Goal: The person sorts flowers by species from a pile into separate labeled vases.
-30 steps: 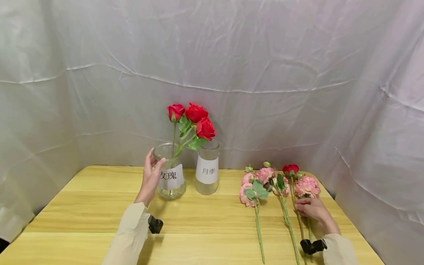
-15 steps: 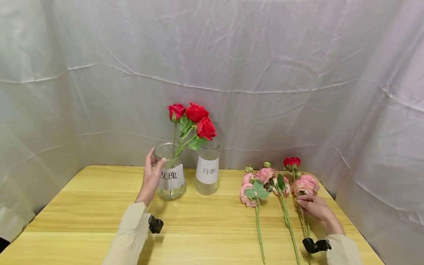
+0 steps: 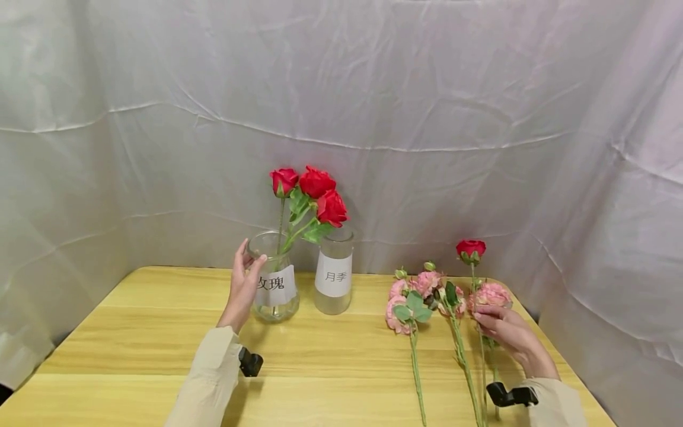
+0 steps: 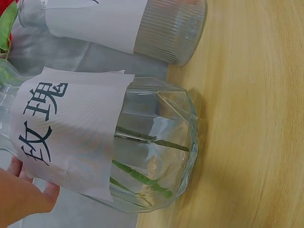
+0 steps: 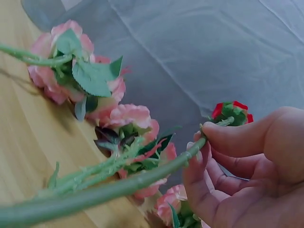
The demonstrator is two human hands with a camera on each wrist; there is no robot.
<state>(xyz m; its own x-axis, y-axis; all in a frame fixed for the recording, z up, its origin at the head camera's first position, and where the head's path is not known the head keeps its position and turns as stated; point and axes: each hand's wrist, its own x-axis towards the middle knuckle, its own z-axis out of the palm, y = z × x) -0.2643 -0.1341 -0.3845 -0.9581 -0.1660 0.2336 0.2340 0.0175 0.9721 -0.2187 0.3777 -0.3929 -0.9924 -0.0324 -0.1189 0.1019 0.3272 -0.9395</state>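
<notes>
My left hand (image 3: 247, 286) grips the neck of a clear glass vase (image 3: 277, 312) that carries a paper label and stands upright. Red roses (image 3: 317, 181) rise from it, and in the left wrist view their green stems (image 4: 142, 178) show through the glass. At the right, my right hand (image 3: 507, 332) pinches the stem of a single red rose (image 3: 471, 249) between thumb and fingers. The right wrist view shows that stem (image 5: 128, 184) running past the thumb, with the bloom beyond it. Pink flowers (image 3: 492, 296) lie just behind and beside this hand.
A second, narrower glass vase (image 3: 334, 303) with a paper label (image 3: 334, 274) stands right of the first. More pink flowers (image 3: 399, 314) with long stems lie on the right half of the wooden table (image 3: 331, 367). Grey cloth (image 3: 373, 118) hangs behind.
My right hand has risen slightly with the red rose, whose bloom is now lifted higher above the pink flowers. The left hand and its vase have stayed in place.
</notes>
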